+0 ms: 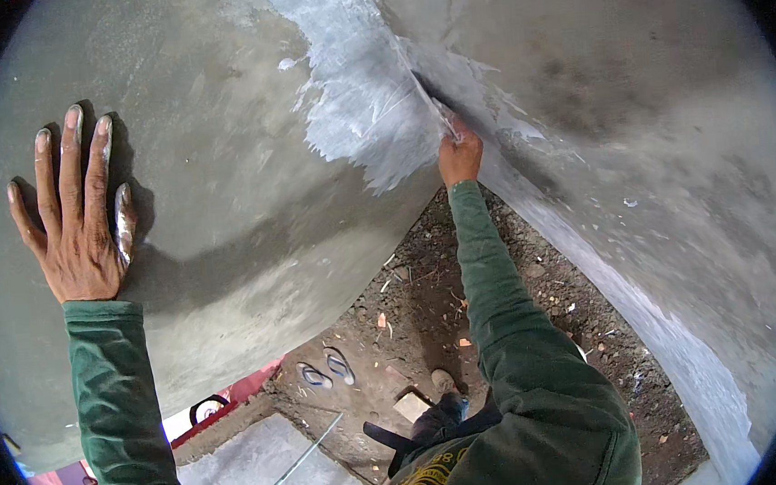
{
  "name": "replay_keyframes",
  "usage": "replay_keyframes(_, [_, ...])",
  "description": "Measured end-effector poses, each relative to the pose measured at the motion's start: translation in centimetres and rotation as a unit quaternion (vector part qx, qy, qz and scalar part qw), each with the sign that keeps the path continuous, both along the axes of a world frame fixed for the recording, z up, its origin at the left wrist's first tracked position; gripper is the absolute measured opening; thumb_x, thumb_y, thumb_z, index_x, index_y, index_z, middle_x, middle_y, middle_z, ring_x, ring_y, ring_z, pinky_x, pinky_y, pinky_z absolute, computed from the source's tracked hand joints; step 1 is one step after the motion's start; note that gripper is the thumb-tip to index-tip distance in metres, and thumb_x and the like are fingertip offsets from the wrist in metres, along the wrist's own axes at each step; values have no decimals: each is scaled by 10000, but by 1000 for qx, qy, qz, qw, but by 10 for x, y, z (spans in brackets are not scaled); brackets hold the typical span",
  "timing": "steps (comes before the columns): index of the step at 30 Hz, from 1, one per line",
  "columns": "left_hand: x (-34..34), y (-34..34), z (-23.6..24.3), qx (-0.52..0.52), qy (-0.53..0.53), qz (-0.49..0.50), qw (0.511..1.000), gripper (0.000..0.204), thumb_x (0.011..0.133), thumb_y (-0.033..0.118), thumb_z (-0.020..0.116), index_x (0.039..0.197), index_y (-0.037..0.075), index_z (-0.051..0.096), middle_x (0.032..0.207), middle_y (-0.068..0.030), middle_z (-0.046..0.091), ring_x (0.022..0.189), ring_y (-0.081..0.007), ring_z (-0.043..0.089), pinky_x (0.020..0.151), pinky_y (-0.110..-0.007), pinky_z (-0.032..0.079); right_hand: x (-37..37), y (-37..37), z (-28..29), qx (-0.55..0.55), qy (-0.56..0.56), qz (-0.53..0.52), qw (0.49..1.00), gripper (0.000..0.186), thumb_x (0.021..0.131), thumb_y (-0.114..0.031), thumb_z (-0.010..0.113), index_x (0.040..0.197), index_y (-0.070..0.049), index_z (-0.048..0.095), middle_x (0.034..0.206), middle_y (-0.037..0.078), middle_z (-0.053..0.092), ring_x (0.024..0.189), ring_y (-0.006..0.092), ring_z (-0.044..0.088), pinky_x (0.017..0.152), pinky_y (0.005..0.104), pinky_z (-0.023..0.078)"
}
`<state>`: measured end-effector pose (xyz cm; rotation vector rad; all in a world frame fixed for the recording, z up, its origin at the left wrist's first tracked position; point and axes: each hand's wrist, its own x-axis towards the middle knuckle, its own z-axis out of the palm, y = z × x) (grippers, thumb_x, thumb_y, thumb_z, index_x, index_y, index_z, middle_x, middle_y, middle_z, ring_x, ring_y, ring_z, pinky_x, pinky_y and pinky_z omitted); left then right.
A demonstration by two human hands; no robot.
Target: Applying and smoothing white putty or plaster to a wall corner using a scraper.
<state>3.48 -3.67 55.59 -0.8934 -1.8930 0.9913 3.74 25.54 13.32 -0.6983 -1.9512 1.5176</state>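
Note:
My left hand (76, 221) lies flat on the grey cement wall (218, 165), fingers spread, with white paste on the thumb and fingertips. Closed around a thin putty knife (437, 109), my right hand (460, 155) is at the inside corner where two walls meet. The blade shows nearly edge-on against the corner, and its handle is hidden in my fist. Wet-looking pale putty (364, 108) covers the corner above and left of the hand in a ragged patch. More putty (530, 199) runs as a band down the right wall's edge.
Below is rough soil (574, 292) with rubble bits. A pair of flip-flops (325, 370) lies there, near my shoe (444, 381). A pale slab (269, 471) with a thin straight rod (292, 469) across it is at lower left. Something red (236, 396) shows beyond the wall's lower edge.

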Motion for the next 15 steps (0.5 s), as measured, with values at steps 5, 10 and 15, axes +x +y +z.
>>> replay_keyframes(5, [2, 2, 8, -22, -6, -10, 1000, 552, 989, 504, 329, 1508, 328, 263, 1576, 67, 246, 1458, -154, 198, 1201, -425, -27, 5, -61, 12, -78, 43, 28, 996, 326, 826, -3, 526, 1125, -8, 657, 1047, 215, 682, 987, 347, 656, 840, 420, 512])
replay_keyframes(10, [-4, 0, -4, -11, -14, -36, 999, 553, 988, 503, 329, 1509, 336, 253, 1575, 71, 244, 1458, -145, 193, 1203, -413, -33, 61, -103, 34, -15, 92, 106, 990, 286, 850, -11, 545, 1120, -11, 641, 976, 176, 696, 949, 285, 670, 799, 386, 523])
replay_keyframes(15, [3, -8, 8, -35, -8, -8, 999, 556, 984, 504, 343, 1509, 344, 250, 1575, 82, 241, 1459, -138, 188, 1205, -413, -29, 60, -102, 4, -463, 60, 68, 882, 222, 922, -65, 528, 1100, 7, 639, 993, 145, 692, 941, 236, 659, 805, 388, 515])
